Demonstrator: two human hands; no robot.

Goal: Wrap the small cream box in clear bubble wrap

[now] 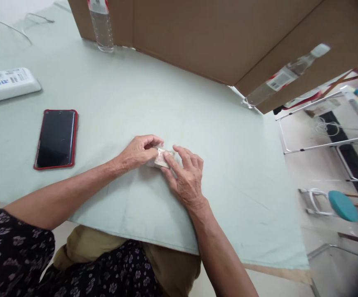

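Observation:
Low over the cloth near the table's front, a small whitish packet (161, 159) with faint pinkish marks lies between my hands. Clear, crinkled wrapping seems to show around its edges; its exact kind is too small to make out. My left hand (140, 151) pinches the packet's left edge between thumb and curled fingers. My right hand (185, 175) grips it from the right, index finger pressed on its top and thumb at the near edge. The other right fingers are bent and raised off to the side.
A smartphone (57, 139) with a red case lies left, near a white power strip (8, 86). Brown cardboard (185, 37) stands behind, with water bottles (102, 31) against it. A pale green cloth (234, 173) covers the table. A teal stool (342, 205) stands right.

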